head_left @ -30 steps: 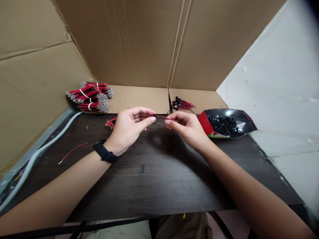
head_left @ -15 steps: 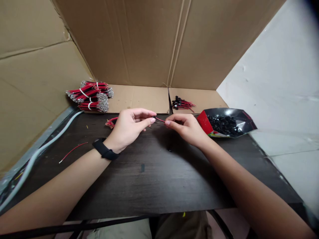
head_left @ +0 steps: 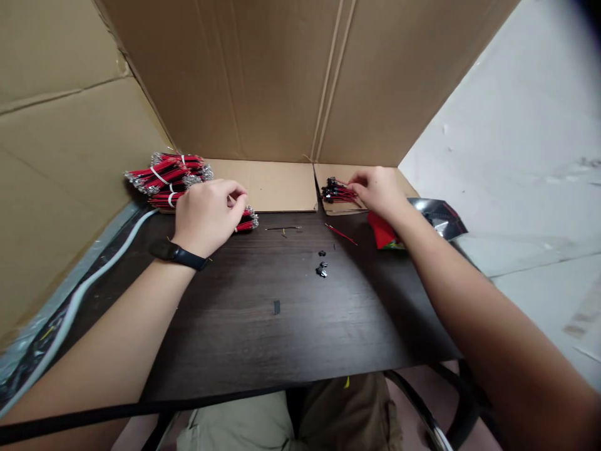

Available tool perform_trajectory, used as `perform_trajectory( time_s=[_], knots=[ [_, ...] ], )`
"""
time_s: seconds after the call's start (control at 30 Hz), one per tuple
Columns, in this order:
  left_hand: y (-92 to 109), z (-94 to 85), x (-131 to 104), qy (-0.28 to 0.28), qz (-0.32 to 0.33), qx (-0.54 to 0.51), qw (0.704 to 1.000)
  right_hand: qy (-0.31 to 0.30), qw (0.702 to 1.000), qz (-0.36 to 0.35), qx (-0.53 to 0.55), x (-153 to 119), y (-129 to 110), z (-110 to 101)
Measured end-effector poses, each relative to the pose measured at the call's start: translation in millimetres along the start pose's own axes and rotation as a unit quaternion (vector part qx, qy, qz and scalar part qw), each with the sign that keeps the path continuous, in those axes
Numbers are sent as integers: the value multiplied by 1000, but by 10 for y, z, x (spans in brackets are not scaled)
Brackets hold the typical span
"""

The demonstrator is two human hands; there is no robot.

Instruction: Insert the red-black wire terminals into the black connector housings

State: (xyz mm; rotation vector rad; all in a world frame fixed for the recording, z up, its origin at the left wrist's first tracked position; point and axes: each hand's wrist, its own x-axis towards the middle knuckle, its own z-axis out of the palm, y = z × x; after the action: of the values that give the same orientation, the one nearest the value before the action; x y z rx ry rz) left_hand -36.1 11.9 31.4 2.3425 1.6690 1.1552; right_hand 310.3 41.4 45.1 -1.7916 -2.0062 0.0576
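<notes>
Head view, close above table [head_left: 225, 338], facing forward and down.

A smooth black band [head_left: 176, 252] circles the left wrist [head_left: 188, 238]; beneath the table's [head_left: 244, 354] near edge, trousers [head_left: 239, 423] show pale khaki and brown.

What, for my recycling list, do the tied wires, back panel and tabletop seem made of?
Tied wires: smooth-looking red and black coating, probably plastic; silvery, shiny ends suggest metal. Back panel: matte brown cardboard, judging by its crease lines. Tabletop: dark, faintly glossy, streaked like wood grain; could be wood or laminate.
</notes>
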Motion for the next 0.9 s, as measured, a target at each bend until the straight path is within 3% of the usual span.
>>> perform_trajectory(
  time_s=[0.13, 0.27, 0.33, 0.4, 0.5, 0.67, 0.9],
  knots=[
    [-125, -62, 28, -37, 6, 95, 995, -48, 993, 25, -103, 142, -6, -22],
    [-67, -68, 36, -62, 27, 103, 992, -28, 992, 12, -119, 49, -98, -70],
    [13, -37, 16, -66, 96, 85, 990, -37, 995, -12, -94, -83, -165, -72],
    [106, 28, -30, -91, 180, 69, 977, -87, 993, -58, -57, -252, -243, -43],
    [218, 178, -124, -150, 244, 77, 955, -159, 979, -88, -90, -508, -364, 58],
    [266, 401, -186, -176, 240, 70, 952, -132, 976, -68, -161, -718, -456, 250],
    [267, 460, -99, -168, 234, 95, 953, -125, 987, -53, -83, -704, -315, 270]
  ],
)
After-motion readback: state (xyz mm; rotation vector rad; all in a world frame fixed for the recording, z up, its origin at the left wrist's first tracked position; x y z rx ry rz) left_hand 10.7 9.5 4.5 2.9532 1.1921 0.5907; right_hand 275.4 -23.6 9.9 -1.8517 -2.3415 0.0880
